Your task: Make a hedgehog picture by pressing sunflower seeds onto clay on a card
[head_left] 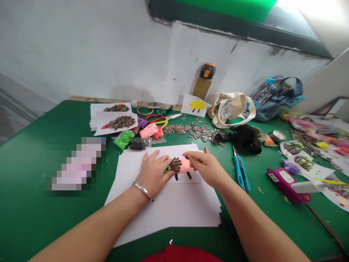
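Fingers spread, my left hand (155,171) lies on the stack of white paper (147,211), its fingertips at the left end of a clay animal picture. The picture has a flat pink clay body (186,165) with black clay legs (189,175). Striped sunflower seeds (175,164) overlap on its left part, next to a bit of green clay (167,169). Over the right part of the pink clay, my right hand (206,168) is pinched, with a small dark piece that looks like a sunflower seed at its fingertips.
Loose sunflower seeds (201,131), clay packets (149,130), pliers (156,117) and finished seed pictures (117,123) lie behind the paper. To the right are a blue utility knife (240,169), black bag (247,139) and magenta device (287,183). A bottle (203,82) stands against the wall.
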{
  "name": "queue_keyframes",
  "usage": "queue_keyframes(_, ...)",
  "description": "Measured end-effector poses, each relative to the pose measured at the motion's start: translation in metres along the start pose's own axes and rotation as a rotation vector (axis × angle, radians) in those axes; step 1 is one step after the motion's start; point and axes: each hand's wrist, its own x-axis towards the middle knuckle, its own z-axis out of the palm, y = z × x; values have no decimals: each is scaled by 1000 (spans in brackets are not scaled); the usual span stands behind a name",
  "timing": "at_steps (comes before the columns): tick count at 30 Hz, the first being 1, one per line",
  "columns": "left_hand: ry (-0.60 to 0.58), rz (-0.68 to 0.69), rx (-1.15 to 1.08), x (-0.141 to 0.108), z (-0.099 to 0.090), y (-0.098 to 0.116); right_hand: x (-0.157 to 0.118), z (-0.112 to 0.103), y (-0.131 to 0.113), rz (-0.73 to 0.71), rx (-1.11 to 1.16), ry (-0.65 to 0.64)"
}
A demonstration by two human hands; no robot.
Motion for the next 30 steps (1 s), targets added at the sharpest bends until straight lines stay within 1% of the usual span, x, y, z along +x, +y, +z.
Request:
queue_keyframes(5, -12, 9, 6, 0, -2, 0, 0, 4, 1, -12, -62, -43)
queue_keyframes(9, -13, 10, 15, 0, -2, 1, 0, 5, 3, 32, 28, -71)
queue_keyframes(12, -21, -1, 13, 0, -1, 1, -1, 4, 4, 33, 73, -32)
queue_keyframes(17, -19, -5, 4, 0, -1, 0, -2, 4, 5, -34, -7, 63)
queue_keyframes(24, -13, 5, 9, 0, 0, 0, -2, 6, 7, -90, -107, 97)
queue_keyframes(28, -7, 11, 14, 0, 0, 0, -2, 6, 5, -109, -123, 20)
queue_keyframes(30, 4, 12, 14, -1, 1, 0, -2, 6, 4, -109, -148, 11)
